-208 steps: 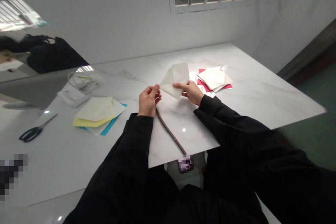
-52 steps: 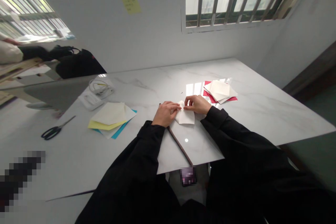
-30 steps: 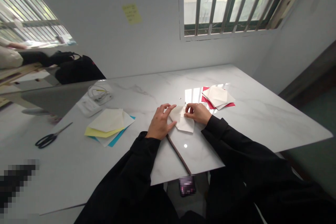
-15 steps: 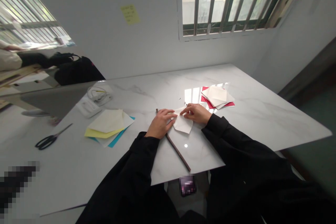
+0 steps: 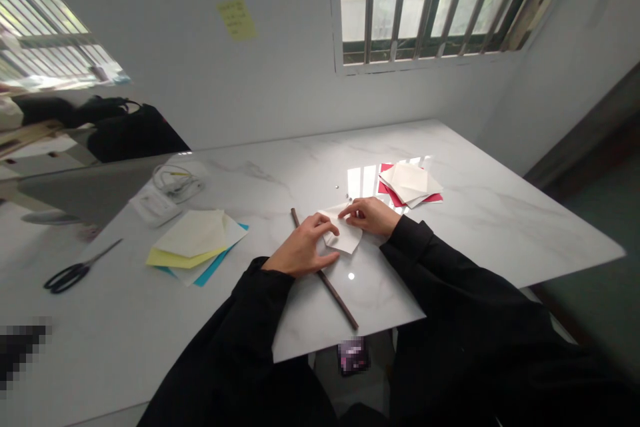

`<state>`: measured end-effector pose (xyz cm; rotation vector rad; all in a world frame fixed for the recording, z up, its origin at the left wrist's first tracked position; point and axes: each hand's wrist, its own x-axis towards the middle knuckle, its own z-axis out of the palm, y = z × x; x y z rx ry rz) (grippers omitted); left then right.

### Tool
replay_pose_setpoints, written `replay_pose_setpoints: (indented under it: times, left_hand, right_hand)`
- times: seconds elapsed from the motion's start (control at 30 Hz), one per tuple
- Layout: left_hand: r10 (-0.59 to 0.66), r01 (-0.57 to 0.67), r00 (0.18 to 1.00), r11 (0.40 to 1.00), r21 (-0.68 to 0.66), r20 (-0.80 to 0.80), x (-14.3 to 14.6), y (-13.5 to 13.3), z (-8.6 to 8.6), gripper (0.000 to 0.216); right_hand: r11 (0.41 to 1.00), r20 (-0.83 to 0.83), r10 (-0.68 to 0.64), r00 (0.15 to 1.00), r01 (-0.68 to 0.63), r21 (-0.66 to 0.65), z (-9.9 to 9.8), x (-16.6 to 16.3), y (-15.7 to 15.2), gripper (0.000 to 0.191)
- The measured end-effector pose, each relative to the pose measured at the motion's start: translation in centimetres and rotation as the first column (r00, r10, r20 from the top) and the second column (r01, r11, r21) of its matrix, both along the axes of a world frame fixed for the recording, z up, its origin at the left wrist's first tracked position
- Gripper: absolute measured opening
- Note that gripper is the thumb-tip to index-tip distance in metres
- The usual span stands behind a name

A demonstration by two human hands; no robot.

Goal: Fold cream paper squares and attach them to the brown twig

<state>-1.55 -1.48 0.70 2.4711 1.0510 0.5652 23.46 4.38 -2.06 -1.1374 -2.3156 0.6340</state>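
A small folded white paper [image 5: 346, 239] lies on the marble table [image 5: 475, 227] in front of me. My left hand [image 5: 301, 249] rests on the paper's left part, its fingers curled over the edge and pressing it down. My right hand [image 5: 369, 215] pinches the paper's upper right edge with fingertips together. A thin brown stick [image 5: 336, 297] lies slanted on the table and passes under my left hand. Both arms wear black sleeves.
A stack of cream, yellow and blue sheets [image 5: 196, 245] lies to the left, with scissors [image 5: 70, 273] and a white box with coiled cable [image 5: 161, 195] beyond. Red and white sheets [image 5: 409, 183] lie behind my right hand. The table's front edge is close to my body.
The paper, held up in the air earlier, now lies on the table and is folded smaller. My left hand has slid toward me over the stick while the right keeps pressing the edge.
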Motion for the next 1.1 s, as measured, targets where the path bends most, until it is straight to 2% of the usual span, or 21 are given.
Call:
replay_pose_setpoints:
  times: [0.13,0.3,0.4,0.5,0.67,0.73,0.87,1.0,1.1]
  left_hand:
    - [0.019,-0.019,0.999,1.0,0.005,0.029,0.1,0.5,-0.7,0.006]
    - [0.114,-0.113,0.989,0.993,-0.015,0.091,0.1,0.7,-1.6,0.008]
    - [0.167,-0.162,0.978,0.986,-0.044,0.125,0.1,0.7,-1.7,0.01]
    - [0.198,-0.19,0.966,0.98,-0.063,0.166,0.1,0.5,-1.7,0.011]
    - [0.219,-0.213,0.96,0.976,-0.051,0.172,0.3,0.4,-1.6,0.017]
    - [0.213,-0.209,0.964,0.977,-0.042,0.161,0.2,0.5,-1.6,0.014]
    - [0.165,-0.164,0.978,0.986,-0.012,0.13,0.0,0.5,-1.5,0.008]
    - [0.197,-0.2,0.975,0.98,0.02,0.1,-0.2,0.5,-1.5,0.007]
    - [0.216,-0.216,0.968,0.976,-0.012,0.125,-0.2,0.5,-1.7,0.018]
  right_hand:
    - [1.0,0.0,0.007,1.0,-0.007,-0.01,0.1,-0.1,0.0,0.029]
    - [0.997,-0.037,0.053,0.998,-0.055,-0.054,0.8,0.9,-0.5,0.024]
    - [0.983,-0.094,0.137,0.986,-0.147,-0.111,0.9,2.2,-1.3,0.034]
    - [0.979,-0.088,0.198,0.976,-0.201,-0.032,0.4,3.2,-2.3,0.041]
    - [0.977,-0.084,0.178,0.981,-0.166,0.133,-0.9,3.0,-3.4,0.013]
    - [0.973,-0.069,0.167,0.984,-0.153,0.175,-1.1,2.7,-3.6,0.01]
    - [0.973,-0.071,0.134,0.988,-0.118,0.2,-1.1,2.4,-3.8,0.012]
    - [0.975,-0.104,0.102,0.989,-0.079,0.206,-1.2,2.4,-3.8,0.011]
    - [0.977,-0.096,0.094,0.991,-0.073,0.198,-1.2,2.4,-3.7,0.011]
